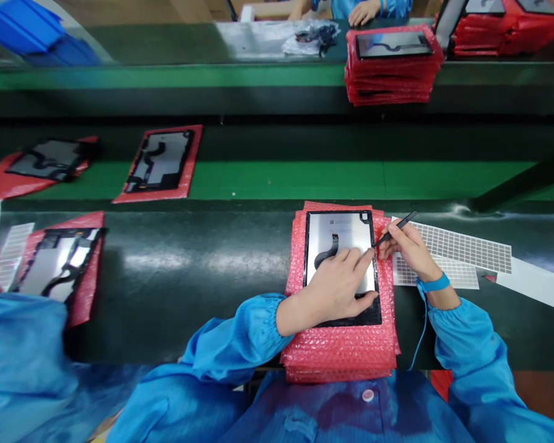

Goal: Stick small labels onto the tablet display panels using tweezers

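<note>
A tablet screen panel [321, 231] with a silver back, black edges and a dark flex cable [327, 251] lies on a stack of red bubble-wrap bags [341, 354] before me. My left hand [339, 286] rests on the panel, fingers spread, its fingertips at the right edge. In my right hand [409, 246] I grip black tweezers [402, 225], their tips down at the panel's right edge near my left index finger. A blue wrist strap [434, 283] with a cord is round my right wrist. Whether the tweezer tips hold anything is too small to tell.
Sheets of small grid stickers [466, 247] and white paper [538, 283] lie to the right. Other panels on red bags [159, 161] lie to the left, beside a co-worker's blue sleeve [23, 357]. Across the line stand a red stack [390, 77] and another person's hand [364, 12].
</note>
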The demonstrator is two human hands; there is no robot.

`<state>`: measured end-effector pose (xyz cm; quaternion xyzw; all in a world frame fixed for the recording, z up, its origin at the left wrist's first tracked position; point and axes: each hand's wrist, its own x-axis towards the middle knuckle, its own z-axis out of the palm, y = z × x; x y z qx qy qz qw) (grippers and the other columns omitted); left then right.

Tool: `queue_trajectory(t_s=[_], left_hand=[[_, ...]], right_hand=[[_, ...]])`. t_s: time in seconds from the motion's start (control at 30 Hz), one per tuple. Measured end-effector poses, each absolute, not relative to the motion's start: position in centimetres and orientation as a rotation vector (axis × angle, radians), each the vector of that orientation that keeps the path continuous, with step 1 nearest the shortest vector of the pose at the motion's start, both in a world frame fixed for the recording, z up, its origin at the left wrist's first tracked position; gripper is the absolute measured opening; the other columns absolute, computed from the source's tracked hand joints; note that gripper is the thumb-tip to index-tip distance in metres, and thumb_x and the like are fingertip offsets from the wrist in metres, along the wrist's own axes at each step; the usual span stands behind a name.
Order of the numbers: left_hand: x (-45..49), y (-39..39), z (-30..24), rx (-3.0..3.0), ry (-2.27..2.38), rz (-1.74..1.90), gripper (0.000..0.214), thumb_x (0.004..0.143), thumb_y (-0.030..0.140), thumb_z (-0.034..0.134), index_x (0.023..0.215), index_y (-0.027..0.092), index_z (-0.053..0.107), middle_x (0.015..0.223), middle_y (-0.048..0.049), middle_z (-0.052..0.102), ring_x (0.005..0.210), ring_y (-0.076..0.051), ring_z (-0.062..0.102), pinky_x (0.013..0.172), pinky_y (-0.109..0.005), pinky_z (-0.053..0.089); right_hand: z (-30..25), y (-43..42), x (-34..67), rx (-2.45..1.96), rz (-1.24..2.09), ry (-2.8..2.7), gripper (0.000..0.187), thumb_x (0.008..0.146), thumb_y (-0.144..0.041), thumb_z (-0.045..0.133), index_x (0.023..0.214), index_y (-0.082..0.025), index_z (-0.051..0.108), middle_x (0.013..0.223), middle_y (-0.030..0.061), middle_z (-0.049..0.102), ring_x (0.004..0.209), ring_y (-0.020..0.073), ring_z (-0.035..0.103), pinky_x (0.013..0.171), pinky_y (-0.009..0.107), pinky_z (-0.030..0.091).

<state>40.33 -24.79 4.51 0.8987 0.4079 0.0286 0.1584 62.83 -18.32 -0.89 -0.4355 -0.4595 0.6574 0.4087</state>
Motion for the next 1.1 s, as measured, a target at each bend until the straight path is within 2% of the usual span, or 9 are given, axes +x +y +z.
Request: queue_trajectory(t_s=[0.37, 0.57, 0.73, 1.1], left_hand=[[40.5, -24.7, 4.6, 2.525, 1.21, 0.059, 0.084, 0.096, 0.056, 0.066, 0.159, 0.003, 0.048, 0.127, -0.0195, 0.066, 0.114, -0.036, 0.065, 0.095, -0.051, 0.061], [40.5, -24.5, 4.8, 2.49, 1.221, 0.046, 0.086, 0.096, 0.056, 0.067, 0.161, 0.005, 0.046, 0.128, -0.0178, 0.066, 0.116, -0.037, 0.066, 0.096, -0.052, 0.061], [40.4, -24.4, 4.5, 2.509, 1.223, 0.055, 0.089, 0.095, 0.058, 0.065, 0.163, 0.006, 0.042, 0.128, -0.0182, 0.066, 0.112, -0.036, 0.066, 0.095, -0.053, 0.061], [40.2, -24.8, 4.3, 2.57, 1.225, 0.104, 0.088, 0.095, 0.059, 0.065, 0.16, 0.003, 0.045, 0.128, -0.0196, 0.066, 0.111, -0.036, 0.067, 0.093, -0.051, 0.061]], right_hand=[[-1.2, -18.5, 62.6, -1.128, 1.621, -1.123, 0.055, 0.088, -0.075, 0.079, 0.096, -0.024, 0.06, 0.066, -0.001, 0.075, 0.053, 0.0164, 0.075, 0.048, 0.023, 0.059], [-0.5, -19.0, 65.9, -1.195, 1.391, -1.127, 0.051, 0.091, -0.073, 0.078, 0.097, -0.026, 0.06, 0.071, 0.0006, 0.078, 0.054, 0.0184, 0.076, 0.046, 0.025, 0.058], [-0.7, -21.7, 68.9, -1.387, 1.259, -1.209, 0.052, 0.088, -0.071, 0.082, 0.095, -0.022, 0.065, 0.069, 0.0034, 0.077, 0.051, 0.0171, 0.073, 0.045, 0.024, 0.058], [-2.4, -27.5, 69.5, -1.539, 1.192, -1.412, 0.047, 0.101, -0.068, 0.068, 0.096, -0.021, 0.066, 0.07, 0.0053, 0.077, 0.055, 0.0188, 0.075, 0.05, 0.027, 0.061]])
